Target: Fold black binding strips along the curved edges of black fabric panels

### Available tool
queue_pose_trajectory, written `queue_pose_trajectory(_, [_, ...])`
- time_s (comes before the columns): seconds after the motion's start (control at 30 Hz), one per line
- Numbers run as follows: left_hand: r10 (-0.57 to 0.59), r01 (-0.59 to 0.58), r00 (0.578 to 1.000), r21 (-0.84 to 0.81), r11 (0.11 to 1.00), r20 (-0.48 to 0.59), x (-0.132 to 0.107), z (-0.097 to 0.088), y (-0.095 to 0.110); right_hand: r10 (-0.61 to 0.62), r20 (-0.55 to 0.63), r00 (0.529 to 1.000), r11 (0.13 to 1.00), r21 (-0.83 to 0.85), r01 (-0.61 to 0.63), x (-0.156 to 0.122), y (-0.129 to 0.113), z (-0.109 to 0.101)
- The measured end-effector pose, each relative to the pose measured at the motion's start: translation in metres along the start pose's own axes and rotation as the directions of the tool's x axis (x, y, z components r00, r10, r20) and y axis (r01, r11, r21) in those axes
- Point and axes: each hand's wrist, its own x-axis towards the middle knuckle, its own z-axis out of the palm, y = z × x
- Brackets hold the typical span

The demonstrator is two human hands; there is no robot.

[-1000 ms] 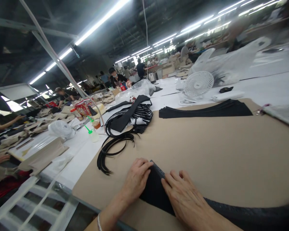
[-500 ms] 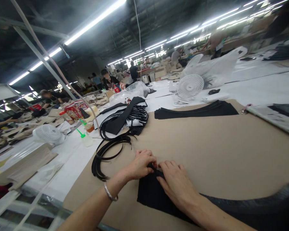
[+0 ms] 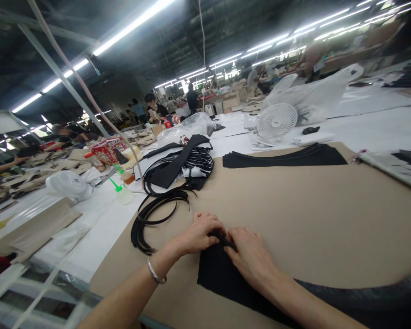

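A wide black fabric piece (image 3: 219, 269) lies on a tan sheet (image 3: 294, 201) covering the table, its curved right part running out of view. With fingers bent and pinched together, my left hand (image 3: 203, 233) grips the piece's upper edge near its left corner. Close beside it, my right hand (image 3: 250, 251) has thumb and fingers closed on the same edge, its palm over the fabric. Between the two hands the edge looks folded or rolled. Black strips (image 3: 142, 230) lie coiled to the left of my hands. Beyond them is a striped black pile (image 3: 195, 160).
Another curved black piece (image 3: 284, 157) lies at the sheet's far edge. Behind it stand a white fan (image 3: 276, 121) and a clear plastic bag (image 3: 329, 96). Green-tipped bottles (image 3: 123, 194) and a second fan (image 3: 66, 183) are at left. Several people work in the background.
Both hands stay pinched on the upper edge of the black fabric piece, with only small finger shifts. The view has moved slightly.
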Motion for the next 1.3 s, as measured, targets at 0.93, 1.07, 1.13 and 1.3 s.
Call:
queue_pose_trajectory(0.93, [0.23, -0.212, 0.971, 0.209, 0.955, -0.067, 0.005, 0.004, -0.006, -0.126, -0.11, 0.986, 0.992, -0.043, 0.122, -0.016, 0.01, 0.021])
queue_pose_trajectory(1.07, [0.296, -0.277, 0.955, 0.282, 0.919, -0.026, 0.0, 0.005, -0.012, -0.199, -0.126, 0.972, 0.971, -0.157, 0.178, -0.017, 0.012, 0.026])
queue_pose_trajectory(1.13, [0.316, -0.299, 0.949, 0.314, 0.901, -0.004, -0.002, 0.004, -0.015, -0.244, -0.15, 0.958, 0.952, -0.225, 0.208, -0.017, 0.012, 0.029])
queue_pose_trajectory(1.3, [0.354, -0.327, 0.935, 0.406, 0.853, 0.009, -0.009, 0.002, -0.015, -0.377, -0.235, 0.896, 0.883, -0.384, 0.271, -0.02, 0.014, 0.034])
